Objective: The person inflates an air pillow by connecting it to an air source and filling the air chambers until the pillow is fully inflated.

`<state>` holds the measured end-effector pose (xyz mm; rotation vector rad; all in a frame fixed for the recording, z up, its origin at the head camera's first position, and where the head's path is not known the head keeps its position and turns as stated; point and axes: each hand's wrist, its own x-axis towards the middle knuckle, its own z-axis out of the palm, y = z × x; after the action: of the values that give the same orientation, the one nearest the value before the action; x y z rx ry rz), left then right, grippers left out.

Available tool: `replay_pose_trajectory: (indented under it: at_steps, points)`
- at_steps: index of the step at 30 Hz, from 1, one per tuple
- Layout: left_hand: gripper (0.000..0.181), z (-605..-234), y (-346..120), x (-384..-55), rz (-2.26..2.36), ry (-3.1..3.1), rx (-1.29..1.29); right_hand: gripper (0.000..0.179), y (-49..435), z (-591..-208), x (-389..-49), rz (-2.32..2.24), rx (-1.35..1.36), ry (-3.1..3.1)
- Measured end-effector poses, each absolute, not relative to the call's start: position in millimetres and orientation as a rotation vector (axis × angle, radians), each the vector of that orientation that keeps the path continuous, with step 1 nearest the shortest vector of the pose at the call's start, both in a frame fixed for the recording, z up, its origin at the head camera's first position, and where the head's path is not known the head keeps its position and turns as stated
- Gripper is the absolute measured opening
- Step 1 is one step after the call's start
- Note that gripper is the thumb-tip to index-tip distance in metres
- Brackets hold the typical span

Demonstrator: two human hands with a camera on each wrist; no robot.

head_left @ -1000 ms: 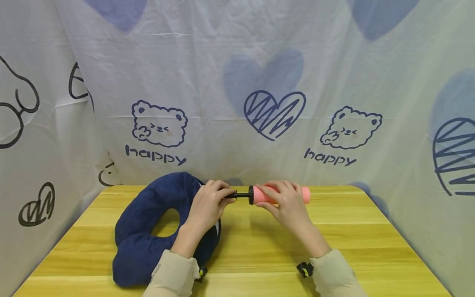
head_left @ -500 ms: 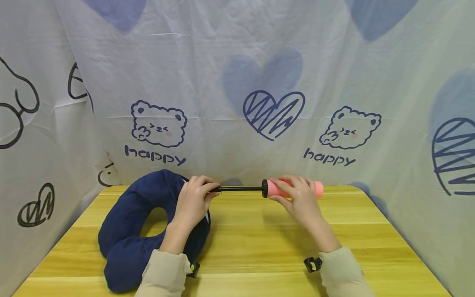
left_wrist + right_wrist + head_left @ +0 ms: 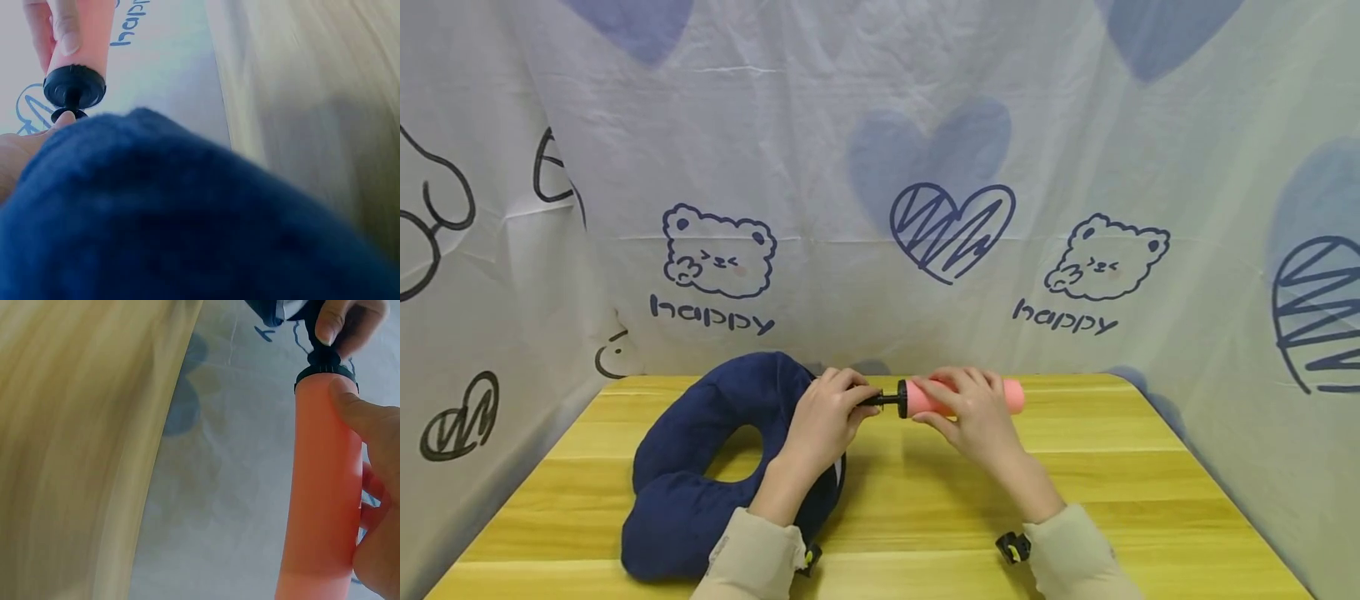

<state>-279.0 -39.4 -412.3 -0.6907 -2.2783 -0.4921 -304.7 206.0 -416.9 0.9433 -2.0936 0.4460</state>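
Observation:
A pink hand air pump (image 3: 1014, 397) with a black end cap and black rod lies level above the back of the table. My right hand (image 3: 981, 421) grips its pink barrel (image 3: 322, 487), thumb near the cap. With thumb and fingers, my left hand (image 3: 822, 421) pinches the black end piece beyond the rod, at the right edge of a navy U-shaped neck pillow (image 3: 673, 525). Only a short length of rod (image 3: 889, 399) shows. Where that end meets the pillow is hidden by the left hand. The pillow (image 3: 162, 212) fills much of the left wrist view.
The wooden table (image 3: 1120, 483) has a striped yellow top. Behind it and at both sides hangs a pale cloth (image 3: 842, 292) printed with hearts and bears. Black wrist cameras sit at both cuffs.
Half a second ago the rod was drawn out long, with the hands farther apart and the pillow farther left. Now the hands are close again, the rod is short and the pillow has shifted right.

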Motion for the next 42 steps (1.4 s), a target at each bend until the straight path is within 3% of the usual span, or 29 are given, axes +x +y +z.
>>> replay_pose_trajectory:
  at_steps: [21, 42]
  points:
    - [0.022, -409.8, -37.2, -276.6, -0.48, -2.27, -0.704, 0.049, 200.2, -417.5, -301.1, 0.473, 0.952, -2.054]
    - [0.02, -403.5, -68.8, -280.6, -0.495, -2.3, -0.553, 0.053, 229.6, -408.9, -311.7, 0.53, 0.82, -2.196]
